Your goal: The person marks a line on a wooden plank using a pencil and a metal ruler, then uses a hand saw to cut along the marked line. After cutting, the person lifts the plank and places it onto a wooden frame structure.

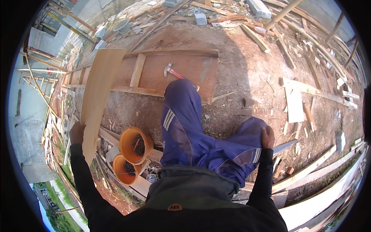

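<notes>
My left hand (77, 133) grips the edge of a long plywood strip (98, 89), which stands tilted up on my left. My right hand (268, 137) rests against my bent right knee, fingers partly in sight and apart. Beside that wrist a saw blade (286, 146) points right; its handle is hidden. Ahead of me, a wood-framed plywood panel (154, 69) lies on the ground. A claw hammer (174, 72) with a red handle lies on it, its handle end partly behind my left knee.
Two orange buckets, one (131, 141) behind the other (123, 176), stand left of my legs with dark nails inside. Timber offcuts (255, 38) and a pale board (294, 104) litter the dirt. Long planks (305, 174) lie at the right; concrete blocks (201, 19) sit at the back.
</notes>
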